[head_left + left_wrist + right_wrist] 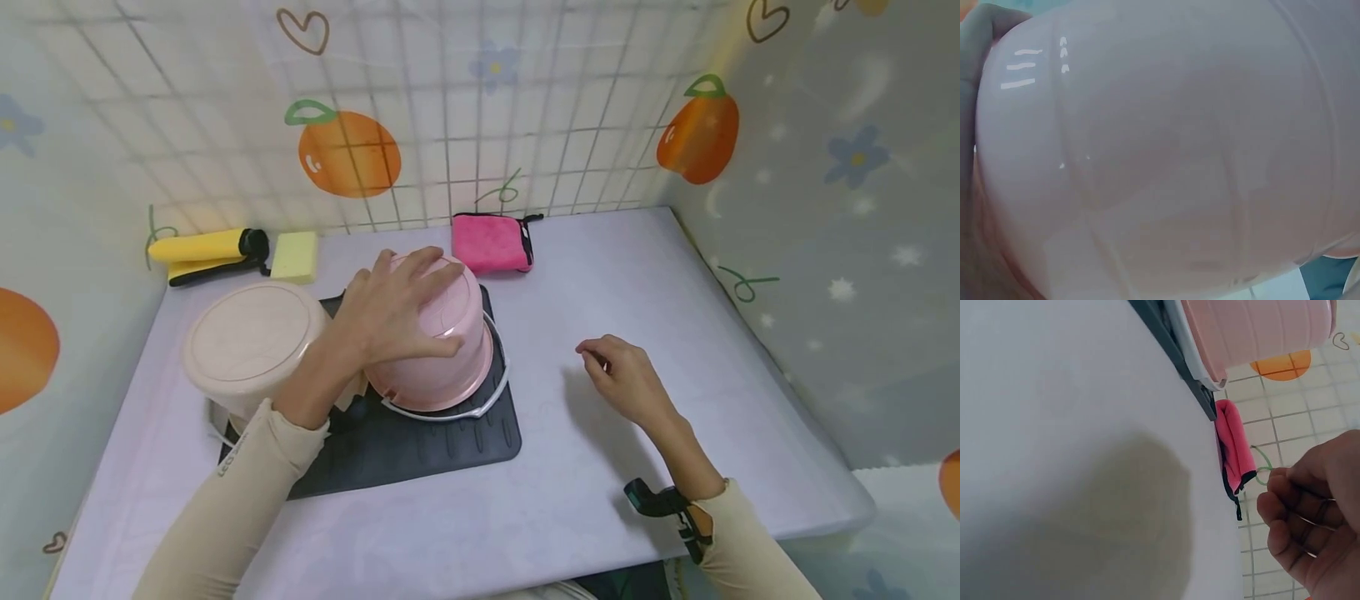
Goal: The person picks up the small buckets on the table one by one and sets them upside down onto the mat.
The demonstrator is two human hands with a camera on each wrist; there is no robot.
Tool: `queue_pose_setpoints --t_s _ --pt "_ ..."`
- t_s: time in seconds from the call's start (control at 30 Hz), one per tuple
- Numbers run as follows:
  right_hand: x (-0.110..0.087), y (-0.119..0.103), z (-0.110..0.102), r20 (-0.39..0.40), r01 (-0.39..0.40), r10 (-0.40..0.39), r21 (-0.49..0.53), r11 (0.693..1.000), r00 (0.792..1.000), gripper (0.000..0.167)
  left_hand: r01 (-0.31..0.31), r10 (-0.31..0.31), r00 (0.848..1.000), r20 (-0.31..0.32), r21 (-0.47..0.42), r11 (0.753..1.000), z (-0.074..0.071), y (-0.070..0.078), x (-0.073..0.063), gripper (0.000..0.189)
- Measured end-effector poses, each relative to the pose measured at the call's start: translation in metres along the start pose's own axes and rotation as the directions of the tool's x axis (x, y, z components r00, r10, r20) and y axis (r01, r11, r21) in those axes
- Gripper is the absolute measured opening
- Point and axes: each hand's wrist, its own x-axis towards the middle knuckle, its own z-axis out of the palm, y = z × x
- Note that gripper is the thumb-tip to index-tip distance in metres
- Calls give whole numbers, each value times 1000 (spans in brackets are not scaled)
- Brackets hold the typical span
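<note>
A pink bucket (471,337) stands upside down on a ribbed black mat (420,460), its pale handle lying round the rim. My left hand (384,321) grips it from above, fingers spread across the upturned base and the thumb on the near side. In the left wrist view the glossy bucket wall (1166,144) fills nearly everything, with part of the hand along the left edge. Over the table to the right, my right hand (628,379) hovers with loosely curled fingers and holds nothing. Left of the pink bucket, a cream bucket (255,333) is also upside down, partly behind my left forearm.
Along the back lie a folded yellow and black item (206,250), a pale yellow sponge (295,257) and a bright pink cloth-like bundle (491,243) with black edging. Behind them rises a wire grid (420,167) covered by a printed sheet. The table (637,283) has a lilac cover.
</note>
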Motion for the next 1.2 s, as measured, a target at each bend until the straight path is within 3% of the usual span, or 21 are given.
queue_pose_setpoints --t_s 0.27,0.47,0.6,1.0,1.2 --pt "0 4 -1 -14 33 -34 -10 999 999 18 53 -52 996 68 -16 998 4 2 -1 87" --pt "2 4 -3 12 30 -30 -31 999 999 16 95 -92 990 111 -25 995 0 -11 -15 89" --pt "0 9 -6 25 24 -22 -53 998 999 17 128 -123 989 81 -57 990 -4 -24 -31 81" --pt "-4 21 -20 59 14 -7 -120 993 998 17 219 -220 975 -27 -43 975 -25 -55 -76 69" --pt "-4 32 -27 22 48 -45 -208 977 999 16 239 -245 964 -103 -71 968 -28 -74 -97 63"
